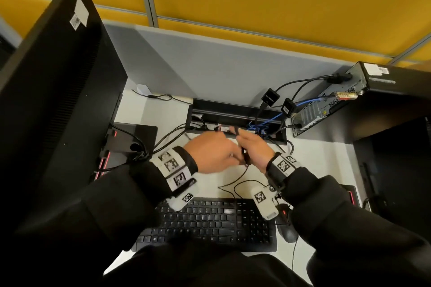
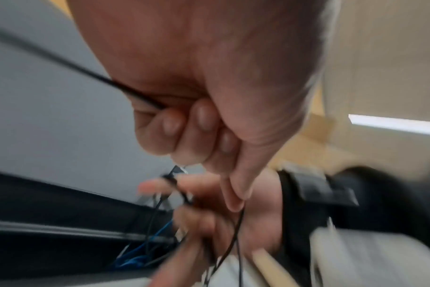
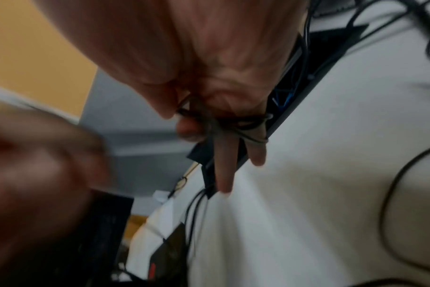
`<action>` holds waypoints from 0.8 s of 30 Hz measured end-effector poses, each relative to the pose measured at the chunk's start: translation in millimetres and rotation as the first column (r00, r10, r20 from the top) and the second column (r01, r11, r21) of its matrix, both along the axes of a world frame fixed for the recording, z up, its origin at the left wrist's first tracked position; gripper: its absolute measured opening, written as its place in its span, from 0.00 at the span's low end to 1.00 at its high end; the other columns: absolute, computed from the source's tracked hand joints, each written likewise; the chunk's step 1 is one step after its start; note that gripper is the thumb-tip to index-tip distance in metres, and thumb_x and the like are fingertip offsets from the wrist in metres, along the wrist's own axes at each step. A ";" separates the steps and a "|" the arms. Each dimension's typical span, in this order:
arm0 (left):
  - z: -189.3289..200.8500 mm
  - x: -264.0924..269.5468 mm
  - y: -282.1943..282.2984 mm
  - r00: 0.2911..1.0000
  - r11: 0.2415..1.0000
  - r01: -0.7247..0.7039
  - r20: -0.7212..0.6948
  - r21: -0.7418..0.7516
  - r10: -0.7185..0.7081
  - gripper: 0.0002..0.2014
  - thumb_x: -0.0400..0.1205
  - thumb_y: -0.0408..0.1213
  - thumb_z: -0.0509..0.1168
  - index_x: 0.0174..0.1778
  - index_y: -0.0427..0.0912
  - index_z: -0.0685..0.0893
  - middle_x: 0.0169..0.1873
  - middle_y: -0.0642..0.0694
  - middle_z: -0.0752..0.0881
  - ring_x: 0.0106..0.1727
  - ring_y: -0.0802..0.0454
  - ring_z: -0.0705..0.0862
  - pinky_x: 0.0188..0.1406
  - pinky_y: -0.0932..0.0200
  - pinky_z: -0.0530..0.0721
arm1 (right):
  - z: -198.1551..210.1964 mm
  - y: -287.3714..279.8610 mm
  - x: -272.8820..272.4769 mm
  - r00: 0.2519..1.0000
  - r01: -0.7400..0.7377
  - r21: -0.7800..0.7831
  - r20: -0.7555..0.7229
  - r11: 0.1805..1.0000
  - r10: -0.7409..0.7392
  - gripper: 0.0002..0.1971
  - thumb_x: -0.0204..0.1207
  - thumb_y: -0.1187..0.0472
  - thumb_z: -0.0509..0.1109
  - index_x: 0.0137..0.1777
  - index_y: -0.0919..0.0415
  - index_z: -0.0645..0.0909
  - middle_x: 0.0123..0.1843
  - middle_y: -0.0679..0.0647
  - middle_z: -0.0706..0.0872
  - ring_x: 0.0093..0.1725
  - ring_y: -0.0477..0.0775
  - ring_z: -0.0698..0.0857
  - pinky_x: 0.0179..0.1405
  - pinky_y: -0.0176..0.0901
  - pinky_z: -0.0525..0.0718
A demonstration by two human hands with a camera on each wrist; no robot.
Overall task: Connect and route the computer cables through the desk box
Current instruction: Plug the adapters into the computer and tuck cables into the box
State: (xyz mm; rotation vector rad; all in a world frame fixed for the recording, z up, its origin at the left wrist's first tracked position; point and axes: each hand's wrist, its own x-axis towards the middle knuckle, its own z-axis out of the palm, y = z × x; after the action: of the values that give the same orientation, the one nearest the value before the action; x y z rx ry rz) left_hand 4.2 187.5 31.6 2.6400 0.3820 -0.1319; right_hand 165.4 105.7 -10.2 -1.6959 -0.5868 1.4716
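Observation:
Both hands meet just in front of the black desk box [image 1: 233, 113], which is sunk into the white desk and stands open. My left hand [image 1: 210, 154] has its fingers [image 2: 197, 124] curled round a thin black cable [image 2: 133, 93]. The same cable [image 3: 243, 126] is looped in a small coil round the fingers [image 3: 224, 155] of my right hand [image 1: 254, 147], whose thumb holds it in place. In the head view the cable [image 1: 242, 175] trails from between the hands down onto the desk toward the keyboard. Both wrist views are blurred.
A large black monitor [image 1: 58, 100] fills the left side. A keyboard [image 1: 210, 223] and mouse [image 1: 288, 230] lie near me. A small computer [image 1: 326, 102] stands at the right, with black cables and two adapters [image 1: 270, 98]. Blue cables [image 1: 258, 126] bunch inside the box. A grey partition [image 1: 210, 65] stands behind.

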 end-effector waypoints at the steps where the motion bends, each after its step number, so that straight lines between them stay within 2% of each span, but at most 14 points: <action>1: 5.1 1.0 11.1 0.994 0.995 -0.069 0.079 -0.075 0.075 0.09 0.85 0.53 0.65 0.53 0.62 0.91 0.31 0.60 0.85 0.33 0.62 0.81 0.44 0.55 0.83 | 1.8 -4.9 -3.2 0.998 -0.039 -0.011 -0.058 0.999 0.039 0.17 0.90 0.62 0.58 0.75 0.57 0.79 0.40 0.65 0.87 0.35 0.62 0.89 0.34 0.50 0.88; 3: 4.9 -0.5 37.2 0.948 0.951 -0.211 0.191 -0.226 0.255 0.06 0.79 0.56 0.72 0.43 0.61 0.92 0.35 0.61 0.90 0.37 0.63 0.85 0.45 0.56 0.84 | 10.5 -14.4 -7.8 0.974 -0.087 0.005 -0.209 0.996 0.086 0.16 0.92 0.60 0.55 0.74 0.59 0.78 0.34 0.62 0.87 0.24 0.61 0.86 0.28 0.50 0.88; 5: -12.0 -5.0 54.9 0.883 0.867 -0.352 0.183 -0.353 0.433 0.10 0.77 0.57 0.75 0.36 0.57 0.92 0.31 0.59 0.88 0.35 0.63 0.84 0.40 0.56 0.82 | 18.0 -18.8 -7.4 0.927 -0.106 0.070 -0.353 0.992 0.124 0.19 0.92 0.58 0.54 0.76 0.61 0.78 0.23 0.57 0.77 0.13 0.51 0.70 0.17 0.39 0.75; 7: -37.8 -9.8 52.6 0.847 0.793 -0.424 0.118 -0.437 0.519 0.16 0.79 0.60 0.70 0.32 0.56 0.91 0.24 0.53 0.82 0.28 0.59 0.77 0.34 0.54 0.76 | 19.8 -15.4 -3.0 0.847 -0.036 0.095 -0.526 0.995 0.081 0.21 0.90 0.58 0.54 0.78 0.63 0.76 0.20 0.50 0.61 0.13 0.45 0.57 0.16 0.34 0.57; 9: -59.5 -8.4 30.7 0.849 0.746 -0.441 0.039 -0.498 0.528 0.20 0.83 0.61 0.62 0.30 0.58 0.88 0.25 0.53 0.79 0.28 0.55 0.76 0.34 0.51 0.78 | 17.0 -11.2 1.3 0.786 0.066 0.046 -0.618 0.997 -0.024 0.21 0.89 0.59 0.53 0.75 0.64 0.79 0.20 0.47 0.59 0.14 0.43 0.57 0.17 0.36 0.52; 11: -73.0 -4.6 8.6 0.876 0.794 -0.456 -0.048 -0.403 0.479 0.20 0.89 0.57 0.58 0.42 0.53 0.90 0.33 0.53 0.84 0.35 0.51 0.81 0.38 0.49 0.81 | 16.0 -10.7 1.4 0.720 0.124 0.028 -0.690 0.992 -0.071 0.21 0.89 0.56 0.52 0.71 0.64 0.81 0.19 0.46 0.62 0.15 0.44 0.56 0.17 0.38 0.53; 13: -77.5 -5.6 -6.9 0.923 0.916 -0.379 -0.121 -0.133 0.365 0.15 0.92 0.48 0.55 0.60 0.50 0.86 0.40 0.51 0.85 0.39 0.47 0.82 0.40 0.52 0.79 | 16.9 -10.3 -0.7 0.700 0.161 0.037 -0.709 0.986 -0.087 0.22 0.89 0.53 0.53 0.73 0.64 0.79 0.19 0.46 0.63 0.18 0.45 0.55 0.18 0.37 0.56; 15: -73.8 -12.1 -15.1 0.955 0.970 -0.218 -0.184 0.104 0.234 0.12 0.90 0.39 0.55 0.67 0.45 0.77 0.38 0.46 0.85 0.34 0.42 0.80 0.34 0.50 0.79 | 18.0 -7.9 -2.2 0.732 0.238 0.030 -0.663 0.971 -0.159 0.23 0.90 0.53 0.52 0.78 0.64 0.75 0.20 0.46 0.62 0.18 0.46 0.63 0.20 0.38 0.70; 17: -67.7 -19.5 -19.5 0.962 0.985 -0.033 -0.263 0.172 0.078 0.12 0.88 0.35 0.56 0.67 0.42 0.74 0.35 0.44 0.82 0.30 0.41 0.76 0.29 0.52 0.72 | 18.1 -4.2 -2.3 0.783 0.319 0.018 -0.569 0.948 -0.253 0.21 0.92 0.54 0.52 0.78 0.62 0.74 0.22 0.49 0.63 0.25 0.56 0.84 0.37 0.52 0.91; 18: -60.1 -22.4 -22.2 0.954 0.989 0.039 -0.301 0.143 0.006 0.11 0.88 0.35 0.56 0.66 0.42 0.75 0.36 0.43 0.83 0.31 0.40 0.76 0.30 0.52 0.71 | 17.4 -2.5 -2.6 0.815 0.330 0.020 -0.510 0.944 -0.274 0.19 0.93 0.54 0.52 0.77 0.60 0.74 0.23 0.50 0.65 0.34 0.65 0.90 0.47 0.61 0.92; 19: -50.2 -24.6 -24.7 0.946 0.991 0.088 -0.321 0.101 -0.051 0.10 0.88 0.36 0.56 0.64 0.43 0.76 0.38 0.42 0.85 0.33 0.40 0.78 0.32 0.52 0.72 | 13.4 -0.6 -2.2 0.857 0.317 0.026 -0.436 0.948 -0.274 0.17 0.93 0.55 0.53 0.76 0.57 0.73 0.24 0.53 0.69 0.42 0.71 0.92 0.53 0.66 0.91; 21: -26.3 -25.1 -27.5 0.950 0.987 0.150 -0.285 0.052 -0.129 0.11 0.91 0.42 0.54 0.59 0.45 0.80 0.37 0.45 0.84 0.36 0.41 0.81 0.36 0.51 0.76 | 5.8 1.4 -1.3 0.939 0.250 0.049 -0.257 0.967 -0.230 0.17 0.93 0.58 0.54 0.79 0.53 0.72 0.26 0.59 0.79 0.40 0.69 0.91 0.58 0.68 0.88; 22: -12.2 -23.1 -25.6 0.960 0.983 0.177 -0.229 0.042 -0.163 0.13 0.91 0.45 0.53 0.56 0.46 0.82 0.35 0.48 0.83 0.35 0.44 0.82 0.37 0.51 0.78 | 2.9 0.8 -1.5 0.970 0.193 0.057 -0.160 0.980 -0.181 0.18 0.92 0.59 0.55 0.80 0.53 0.72 0.27 0.61 0.82 0.36 0.65 0.90 0.58 0.66 0.89; 24: 12.7 -15.9 -13.3 0.986 0.989 0.147 -0.083 -0.012 -0.147 0.13 0.90 0.48 0.56 0.51 0.51 0.86 0.30 0.54 0.82 0.31 0.55 0.80 0.41 0.54 0.82 | 0.0 -4.3 -6.8 1.000 0.007 0.054 0.013 0.999 -0.007 0.18 0.90 0.58 0.57 0.78 0.51 0.76 0.34 0.62 0.86 0.34 0.59 0.86 0.49 0.55 0.89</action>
State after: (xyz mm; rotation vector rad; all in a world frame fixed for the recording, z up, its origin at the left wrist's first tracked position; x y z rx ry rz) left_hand -11.7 174.3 44.3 2.6613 0.2134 -0.2917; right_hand 158.6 101.4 -10.2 -1.6651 -0.6215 1.4284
